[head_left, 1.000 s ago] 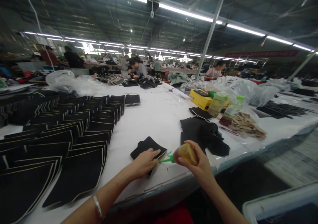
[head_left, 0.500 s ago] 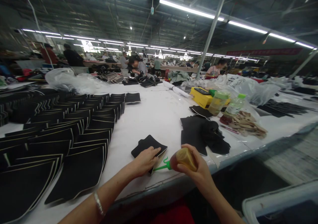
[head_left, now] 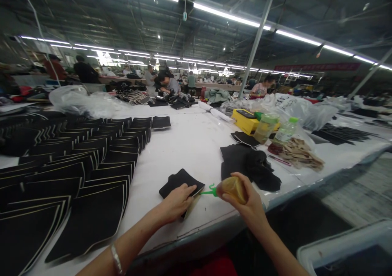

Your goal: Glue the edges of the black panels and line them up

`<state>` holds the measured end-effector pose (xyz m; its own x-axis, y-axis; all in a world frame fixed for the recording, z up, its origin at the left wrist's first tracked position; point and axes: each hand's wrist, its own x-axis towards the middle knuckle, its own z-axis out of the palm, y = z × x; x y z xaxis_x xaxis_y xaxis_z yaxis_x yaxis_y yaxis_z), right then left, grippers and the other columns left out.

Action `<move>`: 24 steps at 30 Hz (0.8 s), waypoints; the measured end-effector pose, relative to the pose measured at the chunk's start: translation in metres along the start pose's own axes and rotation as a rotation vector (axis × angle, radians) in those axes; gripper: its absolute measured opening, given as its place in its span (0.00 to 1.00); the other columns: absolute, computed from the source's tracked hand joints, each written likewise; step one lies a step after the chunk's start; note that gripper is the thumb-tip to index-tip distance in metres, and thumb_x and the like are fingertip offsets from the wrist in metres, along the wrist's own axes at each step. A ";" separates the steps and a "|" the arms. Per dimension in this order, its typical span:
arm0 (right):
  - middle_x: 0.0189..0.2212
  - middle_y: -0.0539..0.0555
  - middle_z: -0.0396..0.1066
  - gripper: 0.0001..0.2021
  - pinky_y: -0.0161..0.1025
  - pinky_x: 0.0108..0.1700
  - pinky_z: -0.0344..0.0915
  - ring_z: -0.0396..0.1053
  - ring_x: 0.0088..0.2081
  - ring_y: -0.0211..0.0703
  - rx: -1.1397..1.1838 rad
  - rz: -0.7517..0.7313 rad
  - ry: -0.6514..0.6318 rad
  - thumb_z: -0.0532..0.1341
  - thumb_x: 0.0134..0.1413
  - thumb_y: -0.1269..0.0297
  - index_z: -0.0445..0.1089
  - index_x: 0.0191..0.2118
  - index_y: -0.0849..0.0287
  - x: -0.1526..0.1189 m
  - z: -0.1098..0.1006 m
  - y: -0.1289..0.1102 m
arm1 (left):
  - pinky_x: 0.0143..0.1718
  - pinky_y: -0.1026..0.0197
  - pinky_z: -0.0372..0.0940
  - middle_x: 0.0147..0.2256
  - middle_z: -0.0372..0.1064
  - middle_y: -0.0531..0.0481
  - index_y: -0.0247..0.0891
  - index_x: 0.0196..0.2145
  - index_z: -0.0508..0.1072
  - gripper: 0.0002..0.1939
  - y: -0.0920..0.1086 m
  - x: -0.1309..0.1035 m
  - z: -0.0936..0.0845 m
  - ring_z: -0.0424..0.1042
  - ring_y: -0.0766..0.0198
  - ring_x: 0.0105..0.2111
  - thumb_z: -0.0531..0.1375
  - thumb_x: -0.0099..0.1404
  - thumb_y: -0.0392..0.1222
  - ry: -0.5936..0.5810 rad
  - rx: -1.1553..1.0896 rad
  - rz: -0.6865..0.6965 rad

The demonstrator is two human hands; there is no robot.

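Note:
A black fabric piece (head_left: 180,181) with a pale edge lies on the white table. My left hand (head_left: 178,200) rests on it with fingers spread, pressing near its right side. My right hand (head_left: 249,202) is wrapped round a bottle of amber liquid (head_left: 232,189), tipped sideways. Its green nozzle (head_left: 208,192) points left, the tip at the right edge of the black piece. Left of my hands, overlapping rows of black pieces with pale edges (head_left: 92,206) cover the table.
Crumpled black fabric (head_left: 249,165) lies beyond my right hand. Farther back are a yellow box (head_left: 243,122), a bottle with a green cap (head_left: 286,131), beige scraps (head_left: 301,153) and plastic bags (head_left: 85,100). A bin (head_left: 346,243) stands at lower right. People work in the background.
The nozzle tip has moved up and right along the edge of the black piece, and my right hand has shifted with the bottle. My left hand stays on the piece.

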<state>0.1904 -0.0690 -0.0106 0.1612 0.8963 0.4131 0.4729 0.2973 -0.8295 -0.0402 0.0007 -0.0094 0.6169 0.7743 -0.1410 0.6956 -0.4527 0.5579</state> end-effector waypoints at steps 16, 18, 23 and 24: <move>0.46 0.49 0.65 0.26 0.38 0.47 0.61 0.66 0.44 0.46 0.032 -0.051 -0.125 0.69 0.49 0.56 0.61 0.53 0.50 -0.001 -0.007 0.005 | 0.50 0.55 0.59 0.46 0.64 0.40 0.32 0.62 0.59 0.28 -0.008 0.004 0.005 0.66 0.54 0.46 0.44 0.66 0.39 0.012 -0.021 0.024; 0.46 0.49 0.65 0.26 0.38 0.48 0.61 0.66 0.45 0.46 0.024 -0.062 -0.124 0.69 0.49 0.57 0.61 0.53 0.50 -0.001 -0.007 0.005 | 0.50 0.54 0.60 0.45 0.64 0.40 0.33 0.62 0.59 0.28 -0.007 0.004 0.005 0.66 0.54 0.46 0.44 0.66 0.39 0.011 -0.023 0.016; 0.45 0.50 0.66 0.25 0.38 0.47 0.62 0.66 0.43 0.46 -0.018 -0.100 -0.073 0.68 0.50 0.57 0.61 0.53 0.50 0.003 -0.010 0.008 | 0.50 0.54 0.60 0.45 0.64 0.40 0.33 0.62 0.59 0.27 -0.003 0.003 0.003 0.66 0.54 0.46 0.44 0.66 0.40 0.001 -0.025 0.002; 0.46 0.50 0.66 0.26 0.39 0.47 0.62 0.66 0.44 0.46 -0.019 -0.103 -0.088 0.68 0.50 0.56 0.61 0.53 0.51 0.004 -0.010 0.009 | 0.50 0.54 0.60 0.45 0.64 0.40 0.33 0.62 0.59 0.27 -0.003 0.003 0.003 0.66 0.54 0.45 0.44 0.66 0.40 0.000 -0.025 0.004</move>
<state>0.2036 -0.0664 -0.0127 0.0342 0.8869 0.4607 0.4998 0.3840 -0.7764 -0.0394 0.0026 -0.0137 0.6195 0.7726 -0.1390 0.6840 -0.4444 0.5786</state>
